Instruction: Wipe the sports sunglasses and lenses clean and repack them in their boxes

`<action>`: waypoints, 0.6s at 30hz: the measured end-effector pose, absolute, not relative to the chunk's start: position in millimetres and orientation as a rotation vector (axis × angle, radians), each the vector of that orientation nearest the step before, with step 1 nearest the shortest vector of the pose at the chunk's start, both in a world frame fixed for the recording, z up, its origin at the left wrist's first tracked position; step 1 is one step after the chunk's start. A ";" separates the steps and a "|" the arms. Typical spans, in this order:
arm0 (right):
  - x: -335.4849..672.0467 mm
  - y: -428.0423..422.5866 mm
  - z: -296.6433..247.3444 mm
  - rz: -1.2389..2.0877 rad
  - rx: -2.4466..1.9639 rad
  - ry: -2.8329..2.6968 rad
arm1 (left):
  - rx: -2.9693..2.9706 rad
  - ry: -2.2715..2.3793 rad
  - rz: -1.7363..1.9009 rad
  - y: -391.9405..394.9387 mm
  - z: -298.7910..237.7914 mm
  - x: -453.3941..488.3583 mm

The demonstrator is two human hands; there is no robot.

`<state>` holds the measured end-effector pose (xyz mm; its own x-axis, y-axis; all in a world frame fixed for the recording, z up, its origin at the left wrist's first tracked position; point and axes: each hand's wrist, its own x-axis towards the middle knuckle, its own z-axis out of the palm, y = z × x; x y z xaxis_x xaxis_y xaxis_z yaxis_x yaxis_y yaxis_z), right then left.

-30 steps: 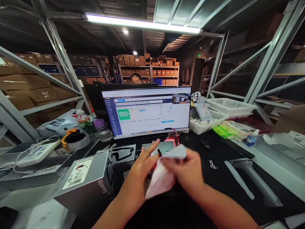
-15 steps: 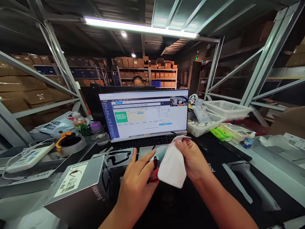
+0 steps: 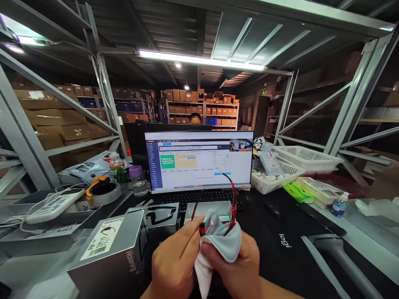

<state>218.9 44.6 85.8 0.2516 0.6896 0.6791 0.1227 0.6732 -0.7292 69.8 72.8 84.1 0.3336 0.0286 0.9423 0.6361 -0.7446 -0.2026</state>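
Observation:
Both of my hands are together low in the middle, in front of the laptop (image 3: 199,162). My left hand (image 3: 174,261) pinches a pair of red-framed glasses (image 3: 232,203), whose red arm curves up toward the screen. My right hand (image 3: 240,270) presses a white cloth (image 3: 218,247) around the front of the glasses, so the lenses are mostly hidden. Both hands are closed. A grey product box with a barcode label (image 3: 109,249) stands just left of my left hand.
A black desk mat (image 3: 280,232) lies under the hands, with a grey handheld scanner (image 3: 339,257) at the right. White mesh baskets (image 3: 305,155) stand at the right back. A tape roll (image 3: 102,193), bottles (image 3: 137,180) and another person's head behind the screen (image 3: 195,119) show.
The glasses have turned so a red arm now sticks up. The cloth has gone from hanging in my right hand to wrapped over the glasses. My view has tilted up.

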 end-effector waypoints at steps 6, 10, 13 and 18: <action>251.8 38.9 119.1 1.175 -0.543 -0.951 | -2.061 -0.375 -1.380 59.7 95.6 73.6; 248.3 47.0 121.1 1.230 -0.498 -0.771 | -2.006 -0.438 -1.357 59.0 96.3 78.4; 227.4 53.7 102.5 1.098 -0.560 -0.820 | -1.942 -0.520 -1.326 60.8 95.8 75.0; 199.9 60.9 67.7 0.858 -0.675 -1.018 | -1.916 -0.651 -1.313 64.2 94.5 70.0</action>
